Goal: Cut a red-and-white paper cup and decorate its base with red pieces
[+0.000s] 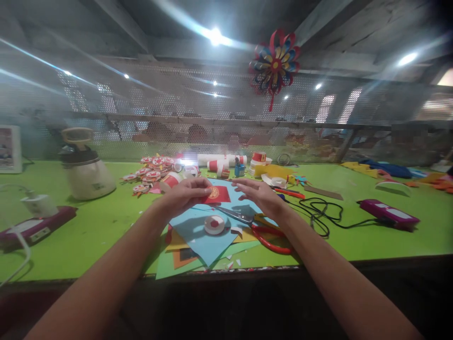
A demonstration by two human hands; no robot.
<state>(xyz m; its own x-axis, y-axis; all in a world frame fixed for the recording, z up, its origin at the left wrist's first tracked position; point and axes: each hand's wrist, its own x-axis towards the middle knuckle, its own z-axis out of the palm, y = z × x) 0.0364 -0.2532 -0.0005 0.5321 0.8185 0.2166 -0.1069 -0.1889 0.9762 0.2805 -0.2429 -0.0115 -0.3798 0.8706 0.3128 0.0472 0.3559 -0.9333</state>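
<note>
My left hand pinches the left edge of a small red paper piece with a gold pattern. To its right, my right hand is apart from the red piece, fingers spread and holding nothing. Beneath both lies a stack of coloured sheets, with a light blue sheet on top. Scissors with red handles rest on the stack, partly under my right forearm, their blades pointing left. A round white piece with a red centre sits on the blue sheet in front of the blades.
Red-and-white paper cups and decorated pieces lie at the back. A pale jug and a purple power strip stand left. Black cable and another purple strip lie right. A flower ornament hangs above.
</note>
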